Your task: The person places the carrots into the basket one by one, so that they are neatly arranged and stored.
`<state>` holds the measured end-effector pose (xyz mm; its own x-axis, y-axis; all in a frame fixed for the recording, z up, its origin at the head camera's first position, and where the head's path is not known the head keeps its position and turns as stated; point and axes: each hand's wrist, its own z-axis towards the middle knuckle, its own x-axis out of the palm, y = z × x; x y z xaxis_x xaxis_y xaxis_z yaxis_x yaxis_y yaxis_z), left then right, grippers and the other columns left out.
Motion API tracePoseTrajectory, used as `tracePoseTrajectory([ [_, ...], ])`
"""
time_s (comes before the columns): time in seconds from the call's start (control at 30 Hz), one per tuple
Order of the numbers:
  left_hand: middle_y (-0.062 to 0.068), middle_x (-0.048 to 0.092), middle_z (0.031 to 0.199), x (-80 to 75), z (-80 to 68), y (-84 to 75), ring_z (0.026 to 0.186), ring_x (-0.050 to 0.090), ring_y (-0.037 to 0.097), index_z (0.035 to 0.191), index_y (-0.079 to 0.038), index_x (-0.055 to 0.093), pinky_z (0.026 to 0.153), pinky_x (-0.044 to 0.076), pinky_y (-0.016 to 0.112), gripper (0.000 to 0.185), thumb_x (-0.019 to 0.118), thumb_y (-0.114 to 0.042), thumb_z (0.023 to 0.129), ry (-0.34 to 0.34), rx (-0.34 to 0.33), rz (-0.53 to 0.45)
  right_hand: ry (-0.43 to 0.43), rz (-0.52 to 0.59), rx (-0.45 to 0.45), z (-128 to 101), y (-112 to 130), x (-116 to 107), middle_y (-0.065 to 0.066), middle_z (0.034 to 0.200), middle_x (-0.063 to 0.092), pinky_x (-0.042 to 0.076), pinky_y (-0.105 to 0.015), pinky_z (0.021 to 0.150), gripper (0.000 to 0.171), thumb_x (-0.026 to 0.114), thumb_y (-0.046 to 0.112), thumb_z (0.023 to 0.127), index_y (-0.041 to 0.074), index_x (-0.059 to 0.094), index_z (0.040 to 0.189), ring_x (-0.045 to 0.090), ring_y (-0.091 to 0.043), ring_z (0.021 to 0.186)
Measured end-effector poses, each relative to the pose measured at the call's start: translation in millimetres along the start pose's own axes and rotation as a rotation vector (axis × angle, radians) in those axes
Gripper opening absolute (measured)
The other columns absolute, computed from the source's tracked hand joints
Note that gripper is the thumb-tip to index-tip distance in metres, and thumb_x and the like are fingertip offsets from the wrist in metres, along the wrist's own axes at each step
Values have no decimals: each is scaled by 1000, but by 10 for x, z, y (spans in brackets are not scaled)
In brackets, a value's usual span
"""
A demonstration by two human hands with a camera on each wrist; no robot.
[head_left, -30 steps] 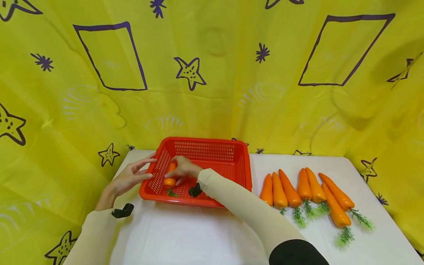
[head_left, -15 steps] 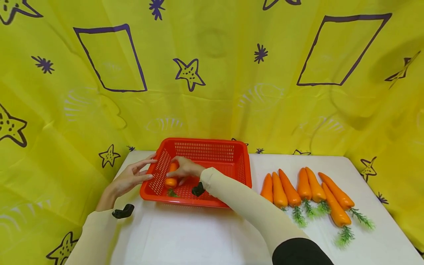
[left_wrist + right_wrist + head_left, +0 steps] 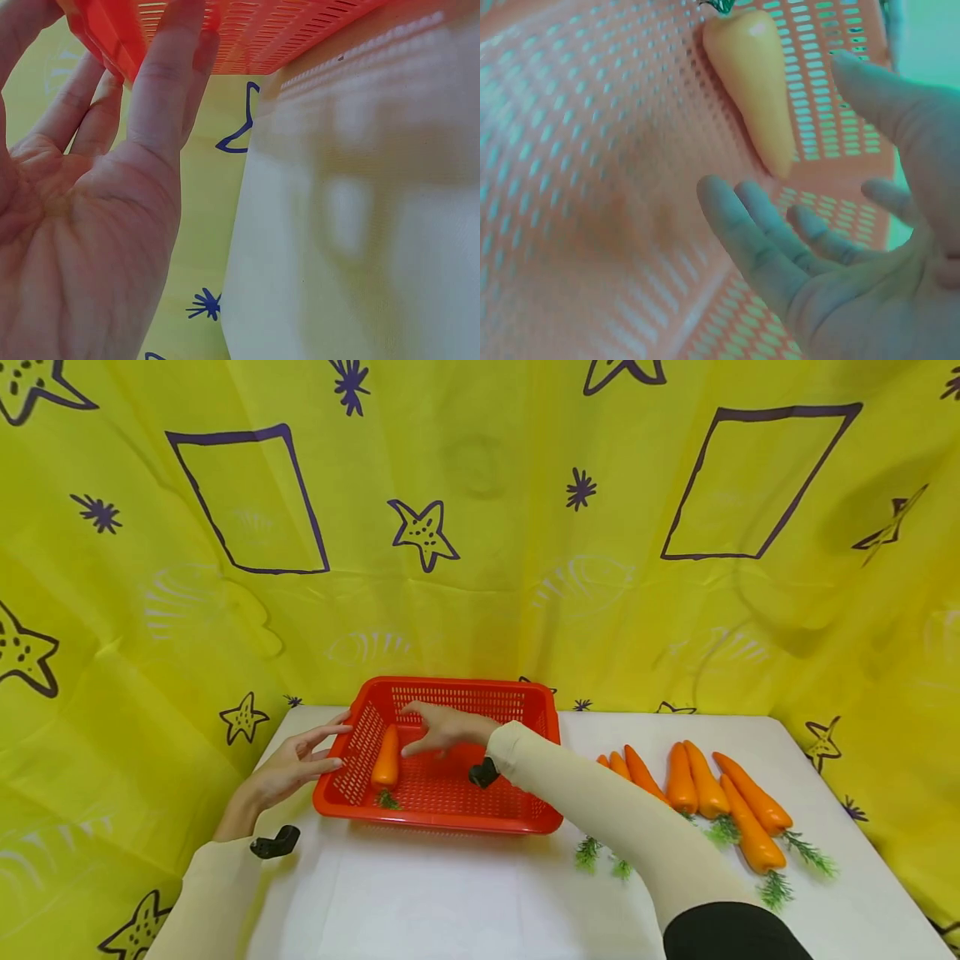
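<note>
Left hand (image 3: pixel 288 766), at 9 o'clock of the red perforated plastic basket (image 3: pixel 525 817): fingers straight, tips against its outer wall, apparently to steady it. Inside, along that left wall, lies one orange plastic carrot with a green leafy top (image 3: pixel 386 760), tip toward 12 o'clock, leaves toward 6. Right hand (image 3: pixel 448 728) hovers above the basket floor, at 3 o'clock of that carrot, fingers spread and holding nothing. Further right on the white table (image 3: pixel 420 893), a row of like orange carrots (image 3: pixel 738 814), partly hidden by the cream sleeve (image 3: pixel 622 827).
</note>
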<state>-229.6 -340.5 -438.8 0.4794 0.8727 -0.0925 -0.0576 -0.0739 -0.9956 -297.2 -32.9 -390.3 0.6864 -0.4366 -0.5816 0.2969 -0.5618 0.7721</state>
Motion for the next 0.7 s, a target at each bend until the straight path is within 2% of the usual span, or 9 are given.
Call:
tracePoseTrajectory([
  [0.13,8,5,173,-10,-7,8,132,52,17,152,6,39,99,55,35,56,61,4,100,-3,5,14,19,-154,-108,-200,-11,-194,-20,159,38,56,-45,96,79,76,28,95,10,33,159,48,-37,137],
  [0.23,9,5,173,-12,-12,7,131,54,15,152,6,39,99,55,34,56,60,5,100,0,11,12,2,-271,-182,-379,-39,-345,-19,157,41,49,-45,104,79,76,31,95,10,34,159,52,-36,133],
  [0.3,10,4,173,-9,-17,3,131,54,14,152,7,38,99,55,34,56,60,5,100,3,16,12,-19,-313,-206,-519,-66,-443,-18,153,45,49,-45,103,80,77,32,95,11,34,159,56,-33,126],
  [0.43,11,4,173,0,-24,-7,132,52,12,152,7,38,99,54,33,56,60,4,100,7,22,22,-82,-342,-231,-826,-158,-636,-16,144,51,52,-46,97,79,78,33,94,14,37,159,60,-29,115],
  [0.6,10,5,173,1,-17,-11,135,48,15,152,6,38,100,54,33,56,60,3,101,10,20,34,-175,-318,-284,-1224,-340,-873,-20,145,51,52,-54,97,77,79,28,92,8,40,156,61,-36,116],
  [0.7,10,4,173,1,-9,-7,136,49,15,153,6,38,100,54,32,56,59,3,101,13,21,33,-229,-296,-279,-1484,-461,-1015,-20,146,51,54,-53,92,76,80,27,92,9,42,156,59,-39,117],
])
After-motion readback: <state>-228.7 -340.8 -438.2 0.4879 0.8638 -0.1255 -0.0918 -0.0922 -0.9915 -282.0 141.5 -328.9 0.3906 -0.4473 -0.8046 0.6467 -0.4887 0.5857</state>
